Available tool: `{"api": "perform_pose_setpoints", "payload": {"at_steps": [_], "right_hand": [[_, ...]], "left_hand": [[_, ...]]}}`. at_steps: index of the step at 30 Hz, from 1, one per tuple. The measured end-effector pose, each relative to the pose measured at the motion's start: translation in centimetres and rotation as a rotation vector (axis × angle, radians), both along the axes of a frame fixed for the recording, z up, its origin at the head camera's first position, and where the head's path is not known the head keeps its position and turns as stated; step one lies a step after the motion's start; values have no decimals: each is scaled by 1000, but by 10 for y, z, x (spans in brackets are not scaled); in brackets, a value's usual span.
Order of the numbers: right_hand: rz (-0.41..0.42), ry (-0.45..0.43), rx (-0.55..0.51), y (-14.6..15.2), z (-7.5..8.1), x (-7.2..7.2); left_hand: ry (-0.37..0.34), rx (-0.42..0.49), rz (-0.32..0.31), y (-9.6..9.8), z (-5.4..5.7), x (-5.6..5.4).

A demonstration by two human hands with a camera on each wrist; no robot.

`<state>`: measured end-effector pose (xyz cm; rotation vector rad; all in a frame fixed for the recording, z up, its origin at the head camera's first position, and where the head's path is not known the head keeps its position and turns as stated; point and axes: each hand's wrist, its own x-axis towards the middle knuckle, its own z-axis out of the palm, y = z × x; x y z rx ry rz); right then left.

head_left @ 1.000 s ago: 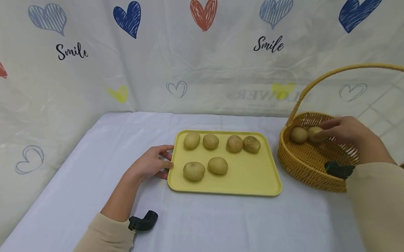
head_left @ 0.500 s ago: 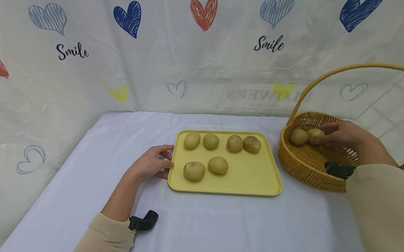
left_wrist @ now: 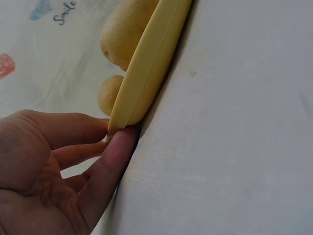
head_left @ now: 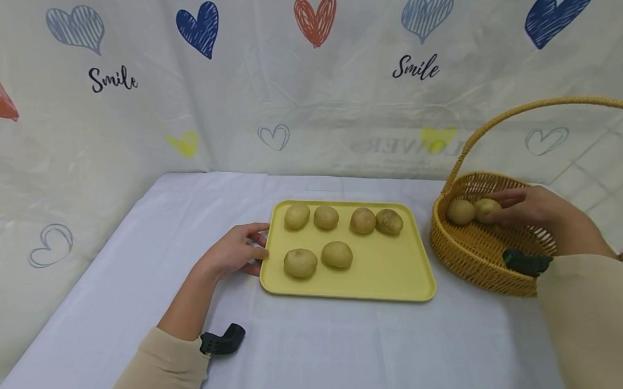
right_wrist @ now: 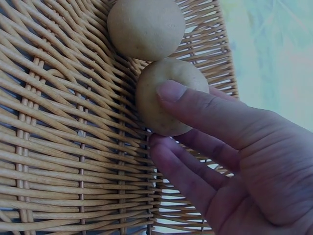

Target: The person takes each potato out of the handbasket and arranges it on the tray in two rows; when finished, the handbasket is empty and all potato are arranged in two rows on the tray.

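Observation:
My right hand (head_left: pixel 540 211) reaches into the wicker basket (head_left: pixel 476 277) and holds a potato (head_left: pixel 485 209). In the right wrist view, the thumb lies across this potato (right_wrist: pixel 168 110) and the fingers go round behind it. A second potato (head_left: pixel 461 212) touches it inside the basket. At the left edge of the yellow tray (head_left: pixel 386 277), my left hand (head_left: pixel 232 252) holds the rim. In the left wrist view, the thumb and a finger pinch the tray edge (left_wrist: pixel 151 68). Several potatoes lie on the tray, four-sided and low-rimmed, including a potato (head_left: pixel 300 263) at the front left.
The basket's tall arched handle (head_left: pixel 552 101) rises over the right arm. A white cloth (head_left: pixel 337 350) covers the table. Behind it hangs a pale sheet (head_left: pixel 237 100) printed with hearts and "Smile". Dark camera mounts (head_left: pixel 223 340) sit on both wrists.
The right hand has shifted slightly down and to the right on its potato, uncovering more of it. The left hand and the potatoes on the tray keep their places.

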<state>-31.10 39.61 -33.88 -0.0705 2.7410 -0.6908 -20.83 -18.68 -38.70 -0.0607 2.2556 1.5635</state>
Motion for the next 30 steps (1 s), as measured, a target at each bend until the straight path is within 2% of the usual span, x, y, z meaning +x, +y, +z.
{"api": "perform_pose_setpoints", "payload": {"at_steps": [3,8,14,24,30], "right_hand": [[-16,-3,2,0,1,1],[-35,-34,-74,-1,7,3],[-3,10,-35,-6,18,5],[-36,82,-3,-14,31,10],[-59,86,1,-17,40,16]], "left_hand": [[3,4,-2,0,0,0],[16,8,-6,0,0,0],[16,3,-4,0,0,0],[16,3,3,0,1,2],[19,8,-3,1,2,2]]}}
